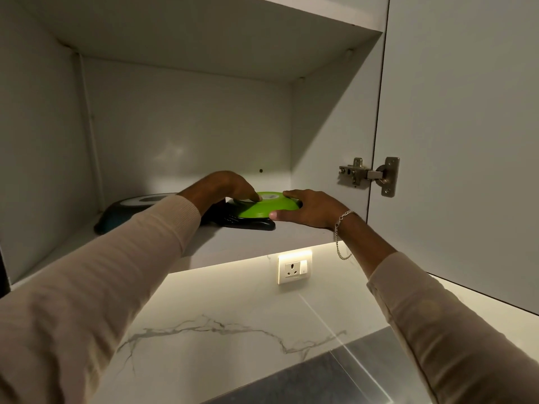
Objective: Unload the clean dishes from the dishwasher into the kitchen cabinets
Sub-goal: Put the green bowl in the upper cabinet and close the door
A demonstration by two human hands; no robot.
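On lower shelf [248, 243] of open wall cabinet [186, 118]: green bowl [267, 206], upside down, pale round base facing up. Sits on top of a black dish [250, 223], which lies flat on the shelf, near the middle. Further left on same shelf, a dark inverted bowl [131, 212] with pale ring base, partly hidden behind left sleeve [140, 252]; contact with black dish not clear.

Left hand [224, 188] reaching in from left, fingers curled down over bowl's left rim and top, one fingertip [254, 197] pressing on upper surface near the pale base. Right hand [312, 209] on bowl's right side, thumb [280, 214] under lower edge, fingers spread across upper right rim. Both hands grasping green bowl, neither clenched shut. Silver chain bracelet [341, 237] hanging loose from right wrist. Beige long sleeves on both arms, right sleeve [437, 316] pushed back past wrist.

Cabinet interior white, dim, upper shelf board [221, 33] above. Door [466, 141] swung open at right, metal hinge [369, 174] on its inner edge. Below cabinet: lit strip under the base, white wall socket [294, 268] with switch, marble-pattern backsplash [233, 330] with grey veins. Dark table [335, 380] surface at bottom edge, mostly cut off by frame.
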